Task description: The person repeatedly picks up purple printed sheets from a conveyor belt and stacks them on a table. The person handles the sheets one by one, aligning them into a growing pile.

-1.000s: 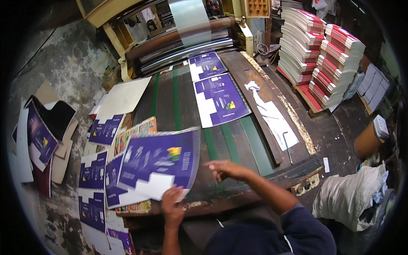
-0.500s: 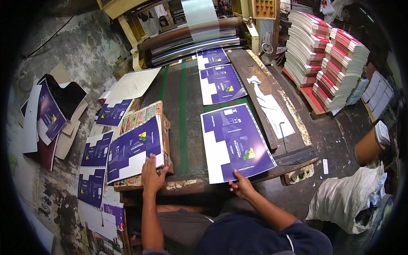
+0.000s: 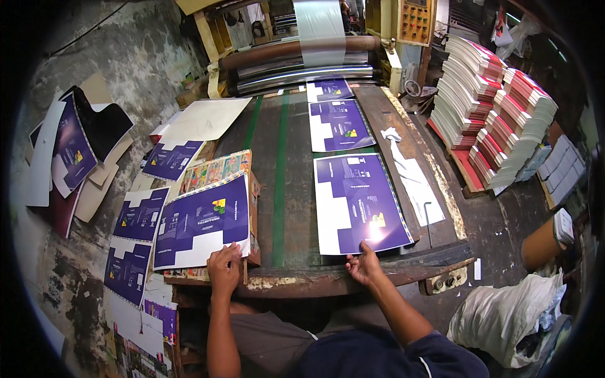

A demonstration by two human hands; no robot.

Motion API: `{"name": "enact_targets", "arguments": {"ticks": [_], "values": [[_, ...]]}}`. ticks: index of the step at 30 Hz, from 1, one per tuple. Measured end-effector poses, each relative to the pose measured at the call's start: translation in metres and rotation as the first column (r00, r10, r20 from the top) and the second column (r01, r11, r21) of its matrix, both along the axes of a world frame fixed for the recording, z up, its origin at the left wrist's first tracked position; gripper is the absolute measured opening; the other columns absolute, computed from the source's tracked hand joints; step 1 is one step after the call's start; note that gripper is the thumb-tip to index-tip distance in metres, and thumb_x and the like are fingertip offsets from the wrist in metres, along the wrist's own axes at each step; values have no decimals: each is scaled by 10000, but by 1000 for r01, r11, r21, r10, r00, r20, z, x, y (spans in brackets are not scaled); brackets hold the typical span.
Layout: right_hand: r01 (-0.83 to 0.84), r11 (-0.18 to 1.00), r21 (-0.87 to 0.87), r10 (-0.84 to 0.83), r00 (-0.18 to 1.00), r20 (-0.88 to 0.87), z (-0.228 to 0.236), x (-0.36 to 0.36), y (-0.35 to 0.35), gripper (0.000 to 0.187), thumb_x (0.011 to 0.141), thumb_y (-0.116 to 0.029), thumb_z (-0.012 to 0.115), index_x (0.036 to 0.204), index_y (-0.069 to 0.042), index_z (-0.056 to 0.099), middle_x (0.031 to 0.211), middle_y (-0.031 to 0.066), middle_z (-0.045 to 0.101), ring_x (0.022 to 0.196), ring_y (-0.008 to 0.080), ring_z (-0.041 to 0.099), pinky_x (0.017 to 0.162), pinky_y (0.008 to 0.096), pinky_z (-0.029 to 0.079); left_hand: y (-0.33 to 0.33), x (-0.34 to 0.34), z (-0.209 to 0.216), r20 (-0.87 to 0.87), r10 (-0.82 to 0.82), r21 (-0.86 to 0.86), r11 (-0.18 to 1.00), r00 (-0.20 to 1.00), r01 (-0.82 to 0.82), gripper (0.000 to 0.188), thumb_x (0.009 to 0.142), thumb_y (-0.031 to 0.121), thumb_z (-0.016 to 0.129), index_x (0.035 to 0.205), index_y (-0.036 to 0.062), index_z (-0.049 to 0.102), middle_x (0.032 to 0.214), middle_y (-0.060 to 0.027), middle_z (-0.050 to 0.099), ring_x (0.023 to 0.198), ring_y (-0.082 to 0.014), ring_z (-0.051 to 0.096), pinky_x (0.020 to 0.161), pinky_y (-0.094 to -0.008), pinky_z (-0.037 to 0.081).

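Note:
A purple-and-white printed sheet (image 3: pixel 359 208) lies near the front of the feed table, glare on its lower part. My right hand (image 3: pixel 365 264) holds its front edge, thumb on top and the other fingers curled below. To the left, a stack of similar printed sheets rests on a block covered in colourful pictures; the top sheet (image 3: pixel 201 217) is purple and white. At that sheet's front right corner my left hand (image 3: pixel 225 268) has its fingers bent and drawn together on the edge. Farther along the table, another printed sheet (image 3: pixel 340 126) lies in line, with one more beyond it at the rollers.
A roller machine (image 3: pixel 302 63) with clear film (image 3: pixel 320 31) stands at the far end. On the table's right lie a white paper strip (image 3: pixel 419 189) and a bent rod (image 3: pixel 429 220). Tall stacks of red-and-white sheets (image 3: pixel 469 82) and a white sack (image 3: pixel 507 318) are at right.
The sheet under my right hand has slid a little away from the table's front edge. My left hand has gone from lying spread on the stack to bent fingers at its corner. The view has shifted.

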State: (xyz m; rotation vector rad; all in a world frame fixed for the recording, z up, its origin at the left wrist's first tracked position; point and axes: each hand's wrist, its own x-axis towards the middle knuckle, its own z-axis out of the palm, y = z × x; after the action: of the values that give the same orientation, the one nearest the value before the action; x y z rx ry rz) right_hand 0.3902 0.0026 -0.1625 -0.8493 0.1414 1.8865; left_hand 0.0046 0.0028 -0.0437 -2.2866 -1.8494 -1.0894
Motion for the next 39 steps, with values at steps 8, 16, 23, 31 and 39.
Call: {"name": "enact_targets", "arguments": {"ticks": [8,16,23,31,39], "values": [[101,994,52,-104,992,75,-15,4,43,538,1011,-562,389,1215,-66,426,787,108,557,566,160,484,685,368,534,9,28,-4,-110,194,60,980,975,-189,198,918,245,659,996,75,727,946,-56,679,900,-278,586,811,-407,422],[218,973,74,-220,975,13,-19,-5,75,534,1018,-499,411,1303,-52,346,981,155,568,728,204,537,796,449,542,23,-10,-10,613,326,-332,933,720,-140,332,998,332,588,1063,13,653,946,-50,657,886,-177,583,823,-319,462],[58,981,184,-84,987,140,34,-20,51,639,979,-501,508,1401,-55,333,1053,142,598,796,199,576,795,431,555,-7,57,22,287,-49,-91,993,957,78,192,977,183,593,1023,28,695,964,-130,679,921,-308,628,859,-389,477],[-369,895,250,298,913,278,49,-19,-37,313,941,-287,644,1120,-70,506,787,38,550,576,126,536,486,294,495,-50,105,29,-108,-596,-398,759,796,515,507,783,237,764,1274,191,646,1434,-48,524,1437,-340,331,1181,-570,181],[-275,955,107,226,916,332,0,4,-157,421,1021,-400,486,1166,-5,502,820,168,649,619,180,578,596,371,542,15,28,29,-333,-74,-204,979,940,5,887,832,512,694,1478,7,357,1559,-204,317,1464,-375,250,1192,-478,209]]}}
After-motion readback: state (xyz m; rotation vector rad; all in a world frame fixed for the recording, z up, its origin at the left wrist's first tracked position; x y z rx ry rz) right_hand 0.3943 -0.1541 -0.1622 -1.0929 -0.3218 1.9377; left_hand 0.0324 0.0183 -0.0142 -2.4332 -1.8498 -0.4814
